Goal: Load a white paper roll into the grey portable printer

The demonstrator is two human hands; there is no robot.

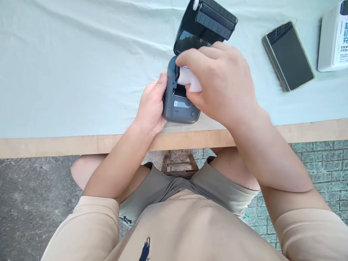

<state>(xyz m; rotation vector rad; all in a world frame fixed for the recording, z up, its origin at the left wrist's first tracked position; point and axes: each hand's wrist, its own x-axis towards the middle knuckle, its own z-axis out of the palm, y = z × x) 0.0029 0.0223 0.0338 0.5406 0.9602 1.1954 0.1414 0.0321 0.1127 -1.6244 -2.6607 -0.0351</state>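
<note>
A dark grey portable label printer (181, 115) rests near the table's front edge, its black lid (187, 30) swung up and away from me. My left hand (152, 103) grips the printer's left side, thumb along the edge and fingers partly hidden beneath. Over the open paper bay, my right hand (217, 78) pinches a white paper roll (189, 78) between thumb and fingers. The roll sits at least partly inside the bay; the hand hides its right side.
A smartphone (292, 56) lies to the right of the printer. Beyond it, at the far right, stands a white box-shaped item (333, 40) with printed characters. Pale cloth (81, 72) covers the table, whose bare wooden edge (54, 145) faces me.
</note>
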